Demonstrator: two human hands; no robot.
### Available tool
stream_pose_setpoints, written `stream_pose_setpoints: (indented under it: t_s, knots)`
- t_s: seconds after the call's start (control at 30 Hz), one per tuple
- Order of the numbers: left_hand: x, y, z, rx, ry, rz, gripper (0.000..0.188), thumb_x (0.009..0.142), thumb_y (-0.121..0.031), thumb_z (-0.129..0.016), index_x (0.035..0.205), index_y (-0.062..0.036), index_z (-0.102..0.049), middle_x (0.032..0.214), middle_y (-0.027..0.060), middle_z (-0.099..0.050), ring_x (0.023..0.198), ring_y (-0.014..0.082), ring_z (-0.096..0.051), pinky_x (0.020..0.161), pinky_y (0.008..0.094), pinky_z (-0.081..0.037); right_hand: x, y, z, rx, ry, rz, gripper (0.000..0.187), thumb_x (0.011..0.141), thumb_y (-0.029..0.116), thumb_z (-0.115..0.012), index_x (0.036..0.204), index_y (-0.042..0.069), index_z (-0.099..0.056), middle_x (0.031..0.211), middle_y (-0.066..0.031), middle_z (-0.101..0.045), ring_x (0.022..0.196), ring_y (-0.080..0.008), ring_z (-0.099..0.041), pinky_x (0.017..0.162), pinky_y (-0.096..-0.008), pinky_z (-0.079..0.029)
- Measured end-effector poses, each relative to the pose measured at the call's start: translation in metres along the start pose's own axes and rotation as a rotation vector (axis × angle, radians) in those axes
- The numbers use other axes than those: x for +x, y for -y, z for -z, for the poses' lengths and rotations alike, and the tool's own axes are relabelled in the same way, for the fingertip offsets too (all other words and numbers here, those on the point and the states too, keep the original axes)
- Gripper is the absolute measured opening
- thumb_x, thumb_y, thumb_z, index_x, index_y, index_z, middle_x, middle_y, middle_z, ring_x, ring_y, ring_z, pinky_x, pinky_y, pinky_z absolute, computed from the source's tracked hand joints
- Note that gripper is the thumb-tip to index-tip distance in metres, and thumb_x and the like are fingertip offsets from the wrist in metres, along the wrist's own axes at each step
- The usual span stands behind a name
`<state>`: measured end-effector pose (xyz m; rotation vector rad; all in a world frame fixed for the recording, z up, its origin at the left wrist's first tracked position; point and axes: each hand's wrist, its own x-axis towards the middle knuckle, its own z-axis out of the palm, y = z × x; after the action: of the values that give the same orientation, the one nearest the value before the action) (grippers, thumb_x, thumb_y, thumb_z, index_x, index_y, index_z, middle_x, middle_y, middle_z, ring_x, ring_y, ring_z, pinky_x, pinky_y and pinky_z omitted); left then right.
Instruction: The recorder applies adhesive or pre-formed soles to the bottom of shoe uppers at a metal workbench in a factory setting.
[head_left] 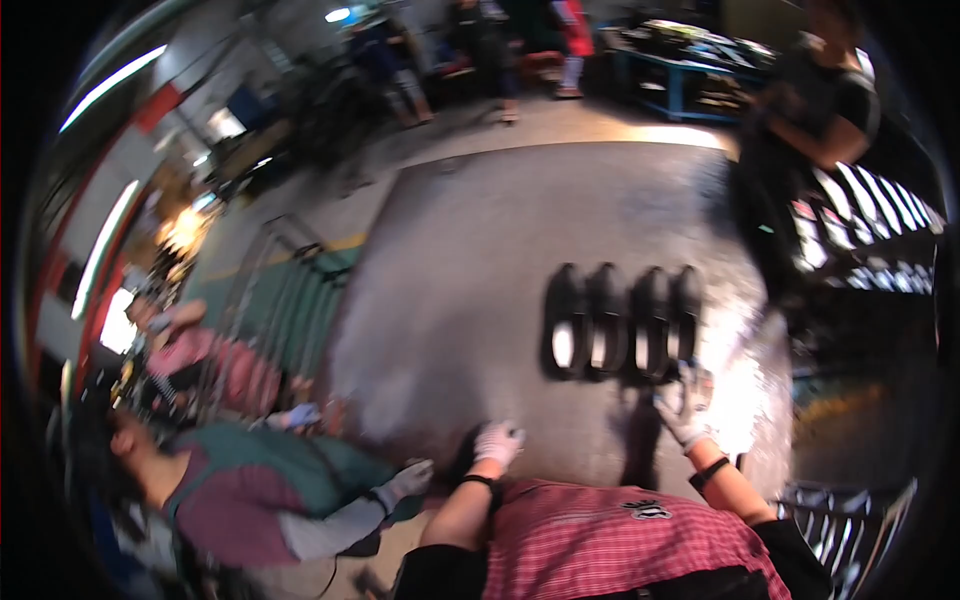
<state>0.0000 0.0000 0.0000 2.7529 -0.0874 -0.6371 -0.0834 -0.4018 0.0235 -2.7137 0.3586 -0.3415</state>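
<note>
Several black shoes (606, 320) stand side by side in a row on the right part of a dark metal table (470, 250), toes pointing away from me. Pale insoles show in their openings. My right hand (686, 408), in a light work glove, is just behind the heels at the right end of the row, its fingers spread. Whether its fingertips touch a shoe is too blurred to tell. At the table's near edge is my left hand (498, 443), also gloved, its fingers curled in and nothing visible in them.
On my left, a co-worker (260, 490) in a green apron has a gloved hand near the table's corner. Another person (825, 110) stands beyond the far right corner. Metal racks (285, 290) line the left side, and a slatted rack (850, 535) is at my lower right.
</note>
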Motion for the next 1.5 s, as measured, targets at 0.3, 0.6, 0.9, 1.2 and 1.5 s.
stream_pose_setpoints:
  t_s: [0.3, 0.6, 0.9, 1.2, 1.5]
  knots:
    - [-0.034, 0.028, -0.008, 0.090, -0.304, -0.008, 0.047, 0.084, -0.039, -0.062, 0.122, -0.0129, -0.057, 0.134, 0.0098, -0.049, 0.126, 0.0302, -0.043, 0.104, 0.0480, -0.039, 0.073, 0.025, -0.018, -0.130, 0.281, -0.074, 0.076, 0.066, 0.041, -0.084, 0.131, 0.016, -0.053, 0.152, -0.0220, -0.031, 0.138, -0.0391, -0.033, 0.120, -0.0517, -0.013]
    - [-0.033, 0.050, -0.038, 0.088, -0.393, 0.016, 0.052, 0.085, -0.040, -0.062, 0.128, -0.0120, -0.051, 0.140, 0.0119, -0.041, 0.132, 0.0316, -0.037, 0.106, 0.0513, -0.036, 0.127, 0.007, -0.035, -0.012, 0.164, 0.123, 0.048, 0.055, 0.027, -0.089, 0.092, 0.011, -0.064, 0.145, -0.0172, -0.044, 0.133, -0.0358, -0.038, 0.112, -0.0507, -0.029]
    - [-0.036, 0.051, -0.039, 0.114, -0.418, -0.012, 0.046, 0.085, -0.036, -0.061, 0.122, -0.0108, -0.052, 0.136, 0.0123, -0.043, 0.130, 0.0318, -0.039, 0.106, 0.0501, -0.036, 0.146, 0.022, -0.010, -0.116, 0.321, 0.101, 0.063, 0.060, 0.034, -0.085, 0.116, 0.014, -0.063, 0.149, -0.0161, -0.039, 0.141, -0.0347, -0.031, 0.121, -0.0502, -0.013]
    - [-0.033, 0.036, -0.016, 0.141, -0.291, -0.087, 0.027, 0.090, -0.034, -0.053, 0.105, -0.0150, -0.065, 0.123, 0.0110, -0.051, 0.124, 0.0338, -0.044, 0.101, 0.0506, -0.040, 0.097, 0.067, -0.010, -0.001, 0.162, 0.334, 0.081, 0.078, 0.048, -0.072, 0.143, 0.011, -0.040, 0.152, -0.0203, -0.032, 0.142, -0.0392, -0.026, 0.118, -0.0529, -0.017]
    - [-0.024, 0.037, -0.016, 0.284, -0.238, -0.147, 0.039, 0.084, -0.047, -0.057, 0.086, -0.0122, -0.075, 0.101, 0.0117, -0.064, 0.101, 0.0321, -0.056, 0.089, 0.0482, -0.046, 0.133, 0.146, -0.067, -0.097, 0.308, 0.474, 0.080, 0.084, 0.057, -0.061, 0.147, 0.012, -0.039, 0.155, -0.0185, -0.031, 0.146, -0.0363, -0.022, 0.121, -0.0490, -0.009]
